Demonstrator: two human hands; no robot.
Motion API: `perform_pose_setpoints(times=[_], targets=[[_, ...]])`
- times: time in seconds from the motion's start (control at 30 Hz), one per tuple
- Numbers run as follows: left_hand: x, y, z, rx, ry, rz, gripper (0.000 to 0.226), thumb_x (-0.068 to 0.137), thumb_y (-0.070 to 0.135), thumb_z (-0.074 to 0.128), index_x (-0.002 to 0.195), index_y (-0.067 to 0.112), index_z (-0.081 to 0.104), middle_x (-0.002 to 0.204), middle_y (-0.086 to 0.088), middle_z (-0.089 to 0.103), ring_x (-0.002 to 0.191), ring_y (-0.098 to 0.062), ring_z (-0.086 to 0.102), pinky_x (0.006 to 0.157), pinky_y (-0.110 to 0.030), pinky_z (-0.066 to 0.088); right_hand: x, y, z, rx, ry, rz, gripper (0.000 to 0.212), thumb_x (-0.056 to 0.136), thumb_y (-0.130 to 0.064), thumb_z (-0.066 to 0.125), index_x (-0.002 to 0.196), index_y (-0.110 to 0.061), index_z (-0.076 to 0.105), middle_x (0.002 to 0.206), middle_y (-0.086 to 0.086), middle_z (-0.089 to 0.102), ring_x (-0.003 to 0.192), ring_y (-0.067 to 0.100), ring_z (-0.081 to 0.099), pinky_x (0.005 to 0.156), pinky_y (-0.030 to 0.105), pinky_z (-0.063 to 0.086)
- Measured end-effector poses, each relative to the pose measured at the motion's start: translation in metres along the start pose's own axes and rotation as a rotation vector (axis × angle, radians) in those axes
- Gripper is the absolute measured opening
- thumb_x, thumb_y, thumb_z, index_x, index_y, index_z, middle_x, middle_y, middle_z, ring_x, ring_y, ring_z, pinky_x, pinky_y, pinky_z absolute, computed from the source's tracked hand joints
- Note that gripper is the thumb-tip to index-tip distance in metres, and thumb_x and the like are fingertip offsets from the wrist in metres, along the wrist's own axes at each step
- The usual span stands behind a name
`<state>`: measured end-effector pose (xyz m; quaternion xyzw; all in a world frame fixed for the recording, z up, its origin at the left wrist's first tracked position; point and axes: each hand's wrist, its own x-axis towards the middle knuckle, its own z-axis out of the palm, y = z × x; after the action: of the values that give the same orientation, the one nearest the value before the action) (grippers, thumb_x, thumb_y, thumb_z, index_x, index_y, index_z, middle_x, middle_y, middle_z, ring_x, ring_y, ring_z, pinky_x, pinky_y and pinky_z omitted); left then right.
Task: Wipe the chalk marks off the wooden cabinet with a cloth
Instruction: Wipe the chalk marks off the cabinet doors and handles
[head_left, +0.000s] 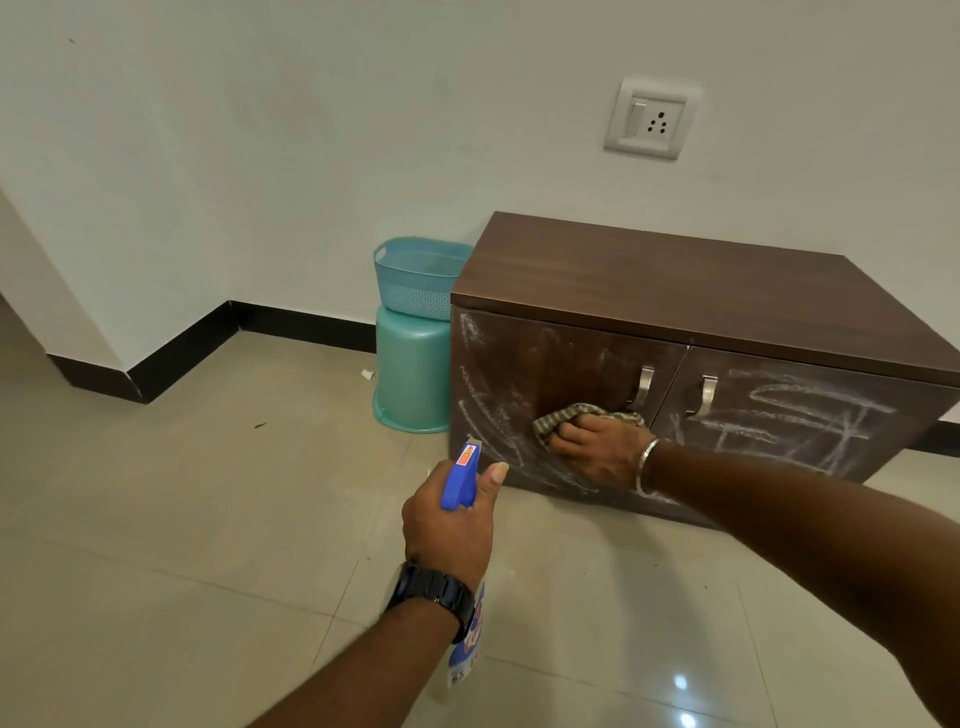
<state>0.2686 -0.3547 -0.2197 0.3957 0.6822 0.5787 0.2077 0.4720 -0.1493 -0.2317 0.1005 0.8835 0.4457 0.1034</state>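
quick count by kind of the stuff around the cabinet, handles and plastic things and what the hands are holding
cabinet door handles: 2
teal plastic items: 2, a basket on an upturned bucket
cloths: 1, cloth under the right hand
spray bottles: 1, spray bottle in the left hand
total: 6

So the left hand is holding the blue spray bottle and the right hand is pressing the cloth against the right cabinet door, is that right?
Not quite. The head view shows the right hand pressing the cloth against the left door, beside its handle; the right door is untouched and chalked. The left hand does hold the blue spray bottle.
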Motion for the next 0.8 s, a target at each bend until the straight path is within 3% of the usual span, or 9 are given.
perform_pose_setpoints(times=[0.13,0.27,0.33,0.43,0.47,0.53,0.63,0.73,0.8], targets=[[-0.004,0.004,0.012,-0.018,-0.003,0.004,0.053,0.072,0.072,0.067,0.065,0.022,0.051,0.062,-0.016,0.056,0.064,-0.046,0.062,0.059,-0.055,0.057,0.037,0.032,-0.023,-0.005,0.243,0.231,0.046,0.100,-0.016,0.046,0.146,-0.019,0.048,0.157,0.011,0.041,0.140,0.031,0.043,0.110,0.049,0.038],[-0.005,0.013,0.022,-0.061,0.007,-0.019,0.064,0.067,0.084,0.063,0.068,0.022,0.054,0.064,-0.016,0.057,0.064,-0.045,0.063,0.059,-0.055,0.059,0.049,0.047,-0.034,0.036,0.246,0.401,0.055,0.106,-0.017,0.029,0.161,-0.019,0.023,0.169,0.009,0.013,0.156,0.028,0.012,0.124,0.050,0.015],[0.000,0.017,0.026,-0.091,0.002,-0.038,0.072,0.065,0.090,0.060,0.072,0.019,0.056,0.066,-0.016,0.059,0.066,-0.045,0.063,0.059,-0.053,0.060,0.048,0.028,-0.019,0.038,0.161,0.262,0.057,0.102,-0.022,0.037,0.159,-0.019,0.028,0.168,0.008,0.021,0.155,0.028,0.016,0.125,0.054,0.003],[0.007,0.025,0.029,-0.091,-0.004,-0.039,0.056,0.068,0.079,0.061,0.073,0.023,0.056,0.071,-0.018,0.061,0.071,-0.046,0.066,0.063,-0.053,0.061,0.038,-0.010,0.002,0.029,-0.183,-0.118,0.059,0.092,-0.030,0.063,0.149,-0.030,0.047,0.163,-0.003,0.034,0.155,0.025,0.019,0.121,0.054,-0.020],[0.009,0.026,0.029,-0.091,0.000,-0.038,0.056,0.067,0.077,0.060,0.075,0.022,0.057,0.072,-0.018,0.061,0.073,-0.046,0.066,0.063,-0.054,0.061,0.036,-0.016,0.002,0.029,-0.221,-0.180,0.058,0.090,-0.031,0.067,0.146,-0.032,0.051,0.161,-0.007,0.037,0.154,0.024,0.021,0.118,0.053,-0.026],[0.011,0.025,0.029,-0.099,0.018,-0.024,0.064,0.065,0.081,0.059,0.078,0.019,0.060,0.071,-0.017,0.060,0.072,-0.046,0.064,0.064,-0.055,0.062,0.039,-0.007,-0.008,0.015,-0.131,-0.156,0.058,0.092,-0.029,0.063,0.148,-0.033,0.048,0.163,-0.008,0.033,0.155,0.023,0.020,0.119,0.054,-0.022],[0.016,0.020,0.027,-0.101,0.049,-0.026,0.063,0.067,0.080,0.061,0.077,0.018,0.060,0.070,-0.017,0.061,0.070,-0.045,0.065,0.064,-0.054,0.061,0.079,0.040,-0.042,0.009,0.207,0.117,0.061,0.096,-0.016,0.039,0.157,-0.023,0.033,0.168,0.003,0.023,0.156,0.027,0.014,0.126,0.054,0.005],[0.019,0.019,0.025,-0.073,0.049,-0.051,0.049,0.071,0.071,0.063,0.073,0.022,0.055,0.073,-0.019,0.063,0.072,-0.044,0.068,0.067,-0.051,0.061,0.115,0.072,-0.068,0.098,0.370,0.381,0.058,0.105,-0.012,0.026,0.162,-0.017,0.020,0.169,0.010,0.015,0.156,0.033,0.010,0.125,0.054,0.009],[0.021,0.019,0.024,-0.074,0.055,-0.056,0.044,0.072,0.068,0.063,0.072,0.024,0.054,0.073,-0.018,0.063,0.072,-0.043,0.068,0.067,-0.048,0.060,0.126,0.065,-0.063,0.115,0.388,0.406,0.055,0.107,-0.013,0.022,0.161,-0.014,0.020,0.168,0.013,0.015,0.155,0.036,0.010,0.125,0.054,0.011]])
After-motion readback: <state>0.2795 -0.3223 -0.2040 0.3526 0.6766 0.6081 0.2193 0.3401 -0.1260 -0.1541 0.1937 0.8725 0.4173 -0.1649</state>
